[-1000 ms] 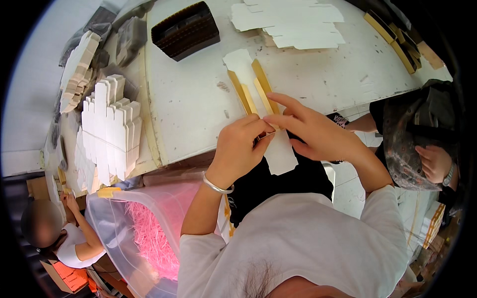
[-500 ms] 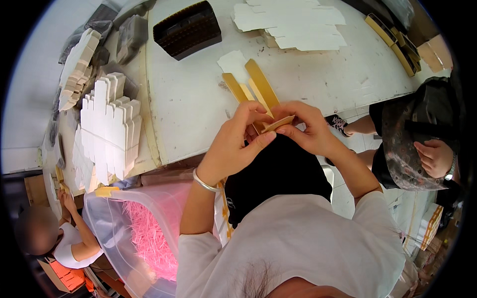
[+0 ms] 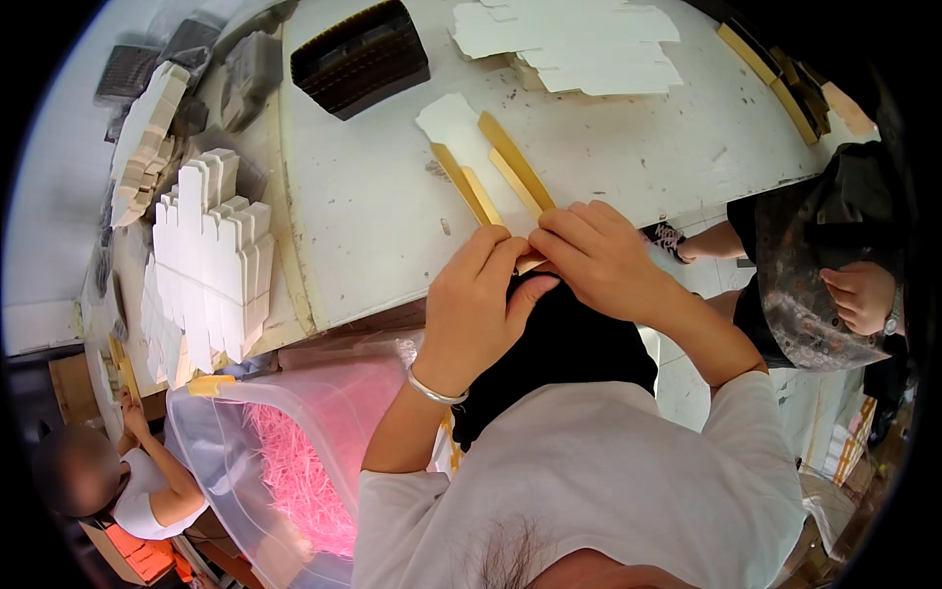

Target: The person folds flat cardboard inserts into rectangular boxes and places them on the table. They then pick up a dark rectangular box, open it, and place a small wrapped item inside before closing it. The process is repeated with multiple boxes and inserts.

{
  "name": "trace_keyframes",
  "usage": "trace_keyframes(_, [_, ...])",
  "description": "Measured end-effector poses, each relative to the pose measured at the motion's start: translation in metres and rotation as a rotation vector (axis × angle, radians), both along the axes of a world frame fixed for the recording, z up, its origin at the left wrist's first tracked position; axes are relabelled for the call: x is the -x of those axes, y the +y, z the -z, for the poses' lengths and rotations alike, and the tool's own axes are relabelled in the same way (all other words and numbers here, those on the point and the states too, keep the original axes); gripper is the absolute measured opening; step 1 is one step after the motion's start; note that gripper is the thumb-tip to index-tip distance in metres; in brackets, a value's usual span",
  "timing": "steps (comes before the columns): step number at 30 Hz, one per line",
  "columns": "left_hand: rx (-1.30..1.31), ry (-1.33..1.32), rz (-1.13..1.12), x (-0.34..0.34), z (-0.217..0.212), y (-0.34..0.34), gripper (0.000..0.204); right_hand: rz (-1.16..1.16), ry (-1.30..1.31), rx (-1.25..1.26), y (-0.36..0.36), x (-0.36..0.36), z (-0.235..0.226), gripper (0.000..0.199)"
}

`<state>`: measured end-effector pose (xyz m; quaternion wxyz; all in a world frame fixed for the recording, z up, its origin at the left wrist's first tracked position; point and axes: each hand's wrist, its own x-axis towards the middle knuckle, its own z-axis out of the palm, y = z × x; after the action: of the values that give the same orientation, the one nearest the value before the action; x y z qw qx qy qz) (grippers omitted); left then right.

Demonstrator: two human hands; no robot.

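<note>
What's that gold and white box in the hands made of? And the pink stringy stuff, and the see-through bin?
The half-folded box: probably thin card, gold side slightly shiny, because it has crisp, straight folds. The pink shreds: paper or plastic film, cut into thin tangled strips; their finish is unclear. The storage bin: likely smooth, glossy plastic, cloudy-clear, since pink shows through its wall.

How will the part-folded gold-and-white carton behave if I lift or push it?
The carton is probably light for its size, since its walls look like thin card. Its gold side walls stand up separately, so they may flex or splay if pressed. The white far flap extends unfolded beyond them, so it would likely bend easily.
</note>
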<state>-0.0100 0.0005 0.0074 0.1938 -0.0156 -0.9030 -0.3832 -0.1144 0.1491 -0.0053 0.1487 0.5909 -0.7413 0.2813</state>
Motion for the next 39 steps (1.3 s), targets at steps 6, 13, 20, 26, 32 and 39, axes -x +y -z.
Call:
trace_keyframes(6, [0.148, -0.237, 0.115, 0.011, -0.012, -0.016, 0.014, -0.043, -0.351, -0.544, -0.010, 0.014, -0.026, 0.020])
trace_keyframes(13, [0.258, -0.309, 0.333, 0.014, -0.039, -0.058, 0.018, -0.087, 0.013, -0.132, 0.001, 0.049, -0.026, 0.031])
trace_keyframes(20, [0.423, 0.013, -0.065, 0.009, -0.024, -0.034, 0.019, -0.130, -0.504, -0.070, -0.018, 0.009, -0.028, 0.038])
trace_keyframes(26, [0.299, 0.005, 0.169, 0.026, -0.013, -0.064, 0.016, -0.111, -0.207, -0.135, 0.026, 0.044, -0.026, 0.050])
trace_keyframes(32, [0.511, 0.031, 0.128, 0.008, -0.036, -0.045, 0.032, -0.196, -0.171, -0.275, 0.030, 0.035, -0.019, 0.060])
trace_keyframes(39, [0.102, -0.164, 0.285, -0.011, -0.024, -0.041, 0.039, -0.303, -0.125, -0.220, 0.026, 0.032, -0.018, 0.046])
